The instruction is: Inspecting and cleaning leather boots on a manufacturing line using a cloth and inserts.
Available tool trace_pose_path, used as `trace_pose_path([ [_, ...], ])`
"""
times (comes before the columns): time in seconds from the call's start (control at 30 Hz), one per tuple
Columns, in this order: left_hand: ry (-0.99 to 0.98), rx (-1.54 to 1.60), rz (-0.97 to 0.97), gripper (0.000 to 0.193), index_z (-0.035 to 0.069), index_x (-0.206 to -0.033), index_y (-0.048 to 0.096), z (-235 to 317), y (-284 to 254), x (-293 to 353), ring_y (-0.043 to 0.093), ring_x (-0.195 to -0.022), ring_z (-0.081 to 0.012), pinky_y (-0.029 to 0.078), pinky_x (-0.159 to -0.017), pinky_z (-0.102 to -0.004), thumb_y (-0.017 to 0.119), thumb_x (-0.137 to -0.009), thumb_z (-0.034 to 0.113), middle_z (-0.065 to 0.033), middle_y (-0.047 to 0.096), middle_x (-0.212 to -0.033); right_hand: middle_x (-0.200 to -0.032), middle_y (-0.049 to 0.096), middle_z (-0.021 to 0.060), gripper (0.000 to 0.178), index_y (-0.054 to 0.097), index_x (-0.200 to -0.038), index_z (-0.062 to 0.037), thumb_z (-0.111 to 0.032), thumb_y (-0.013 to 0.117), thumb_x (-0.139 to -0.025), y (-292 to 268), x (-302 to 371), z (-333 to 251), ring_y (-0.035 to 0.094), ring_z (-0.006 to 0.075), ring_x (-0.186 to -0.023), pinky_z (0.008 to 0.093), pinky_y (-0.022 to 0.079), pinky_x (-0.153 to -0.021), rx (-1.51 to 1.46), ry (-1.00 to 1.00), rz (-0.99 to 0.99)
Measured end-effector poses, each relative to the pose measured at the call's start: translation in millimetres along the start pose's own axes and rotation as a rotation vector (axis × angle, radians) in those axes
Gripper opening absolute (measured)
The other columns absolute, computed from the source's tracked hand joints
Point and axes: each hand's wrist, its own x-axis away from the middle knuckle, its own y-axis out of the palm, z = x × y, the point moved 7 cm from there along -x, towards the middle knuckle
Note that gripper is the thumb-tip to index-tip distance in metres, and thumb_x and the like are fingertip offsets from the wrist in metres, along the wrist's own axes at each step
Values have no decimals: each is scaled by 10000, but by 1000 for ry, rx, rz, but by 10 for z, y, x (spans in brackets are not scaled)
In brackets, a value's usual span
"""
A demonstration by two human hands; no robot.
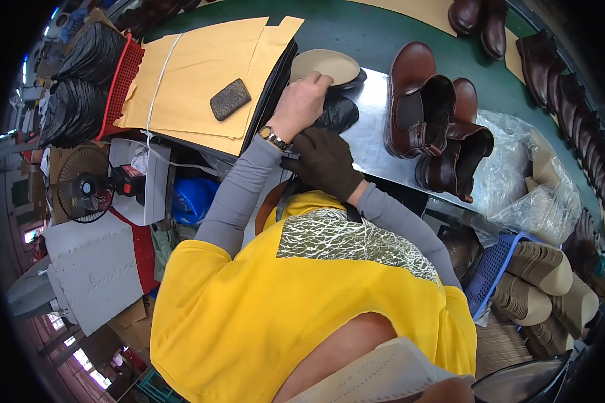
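My left hand (pixel 301 101), bare and with a wristwatch (pixel 274 138) at the wrist, has its fingers curled at the near edge of a beige insole (pixel 329 62). Dark, black-wrapped insole-shaped pieces (pixel 338 113) lie under and beside that insole. In a dark brown glove, my right hand (pixel 326 160) is closed just below the left wrist; what its fingers hold, if anything, is hidden. To the right, a pair of brown leather ankle boots (pixel 411 74) stands on the metal plate (pixel 373 134), close to my hands but untouched.
At left, a tied stack of yellow sheets (pixel 188 87) carries a dark rough block (pixel 230 100). Beyond are a red basket (pixel 121 87) and a fan (pixel 86 185). Crumpled clear plastic (pixel 538 181), a blue crate (pixel 497 269), stacked insoles (pixel 544 269) and rows of boots (pixel 541 67) line the right.
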Motion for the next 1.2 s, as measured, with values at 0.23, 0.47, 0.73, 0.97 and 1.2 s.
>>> trace_pose_path([
  [0.23, -313, 642, 419, 273, -52, -1031, 624, -131, -769, -86, 610, -703, -102, 495, -655, -246, 673, -798, 82, -80, 671, -795, -913, 578, 90, 372, 572, -1055, -134, -246, 697, -723, 168, -245, 128, 615, 273, -796, 407, 486, -649, 42, 141, -114],
  [0.47, -372, 753, 439, 322, -65, -1124, 591, -124, -950, 244, 603, -820, -96, 488, -733, -220, 646, -813, -2, -71, 659, -934, -865, 607, 129, 279, 532, -1015, -107, 10, 554, -762, -485, 84, 479, 627, 364, -710, 454, 499, -615, -89, 462, 142],
  [0.73, -312, 496, 274, 372, -60, -1099, 554, 152, -844, 249, 654, -835, -339, 518, -759, -361, 626, -748, 40, -231, 632, -939, -1126, 566, 166, 557, 423, -1320, -2, 61, 454, -768, -385, 375, 793, 602, 276, -1009, 371, 491, -867, -699, 542, 509],
  [0.97, -282, 286, 134, 537, -74, -1287, 331, 53, 19, 226, 483, -1050, -504, 407, -925, -500, 520, -795, 31, -349, 469, -1156, -1123, 513, 181, 523, 477, -1193, -3, -28, 594, -684, 7, 162, 835, 502, 375, -1013, 454, 412, -859, 109, 437, 2],
  [1.2, -278, -143, 83, 723, -57, -1338, 332, 441, -451, 40, 558, -973, -405, 502, -737, -454, 646, -820, 337, -256, 528, -1032, -1277, 459, 226, 654, 394, -1301, 15, -169, 657, -731, -317, 96, 614, 474, 392, -1152, 469, 422, -924, 111, 353, 52],
])
